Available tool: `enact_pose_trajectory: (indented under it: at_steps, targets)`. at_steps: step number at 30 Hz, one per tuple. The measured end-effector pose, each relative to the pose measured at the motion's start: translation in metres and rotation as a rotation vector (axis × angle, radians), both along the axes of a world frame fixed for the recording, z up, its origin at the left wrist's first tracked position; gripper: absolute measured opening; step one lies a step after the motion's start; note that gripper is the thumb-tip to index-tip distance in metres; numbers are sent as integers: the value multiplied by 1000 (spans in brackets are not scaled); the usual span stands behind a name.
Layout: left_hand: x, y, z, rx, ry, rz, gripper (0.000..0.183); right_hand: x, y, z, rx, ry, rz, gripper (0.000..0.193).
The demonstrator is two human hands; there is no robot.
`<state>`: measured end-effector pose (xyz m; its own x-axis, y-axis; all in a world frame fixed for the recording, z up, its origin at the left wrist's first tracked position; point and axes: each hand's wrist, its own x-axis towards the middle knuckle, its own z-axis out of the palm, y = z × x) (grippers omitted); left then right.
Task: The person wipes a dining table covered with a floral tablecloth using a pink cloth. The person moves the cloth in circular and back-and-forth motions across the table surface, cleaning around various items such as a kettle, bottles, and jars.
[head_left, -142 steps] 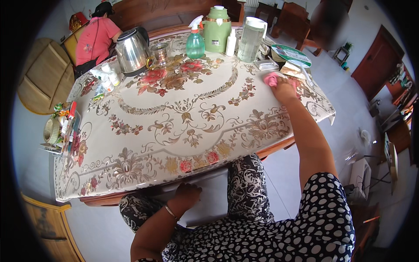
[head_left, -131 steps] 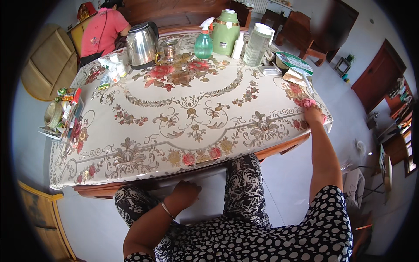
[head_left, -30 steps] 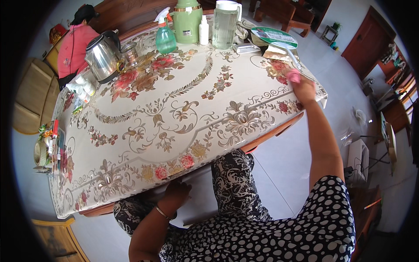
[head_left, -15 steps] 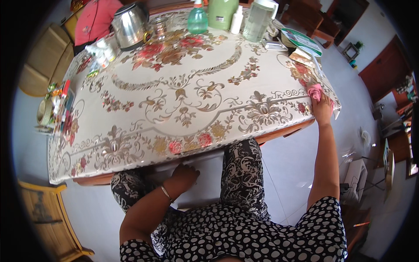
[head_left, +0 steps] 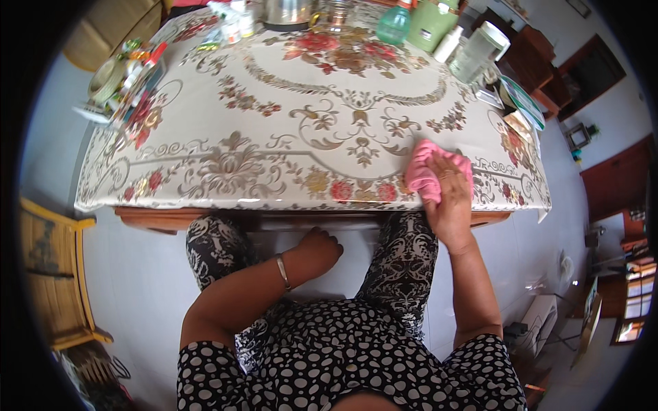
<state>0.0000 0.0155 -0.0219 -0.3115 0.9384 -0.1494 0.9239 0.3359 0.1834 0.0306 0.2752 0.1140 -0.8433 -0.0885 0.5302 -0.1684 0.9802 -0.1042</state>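
My right hand (head_left: pixel 450 205) lies over a crumpled pink cloth (head_left: pixel 421 177) and presses it onto the flower-patterned tablecloth (head_left: pixel 295 127), right of the middle near the front edge. Its fingers rest across the top of the cloth, part of which bunches out to the left. Below the table edge, over my lap, my left hand (head_left: pixel 317 252) is curled into a loose fist and touches nothing on the table. Nothing shows in it. A silver bangle (head_left: pixel 283 272) circles that wrist.
Along the back stand a metal kettle (head_left: pixel 288 15), a teal pump bottle (head_left: pixel 395 25), a green container (head_left: pixel 432 24), a white bottle (head_left: pixel 447 45) and a clear jug (head_left: pixel 478 53). A green-rimmed lid (head_left: pixel 522 103) lies at right. Small items crowd a holder (head_left: pixel 140 92) at left. A wooden chair (head_left: pixel 58 274) stands lower left.
My right hand has brought the pink cloth leftward from the table's right end, and the cloth is more spread out. My left hand stays in a fist over my lap. The view has shifted.
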Motion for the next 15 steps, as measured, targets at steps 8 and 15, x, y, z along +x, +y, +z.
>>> enact_pose_trajectory:
  at_steps: [8,15]
  targets:
    - [1,-9,-11,132,-10,60,24,-47,-137,5,5,-110,381,57]
    - [-9,-10,-18,122,39,87,25,-101,-260,-9,28,-79,643,54]
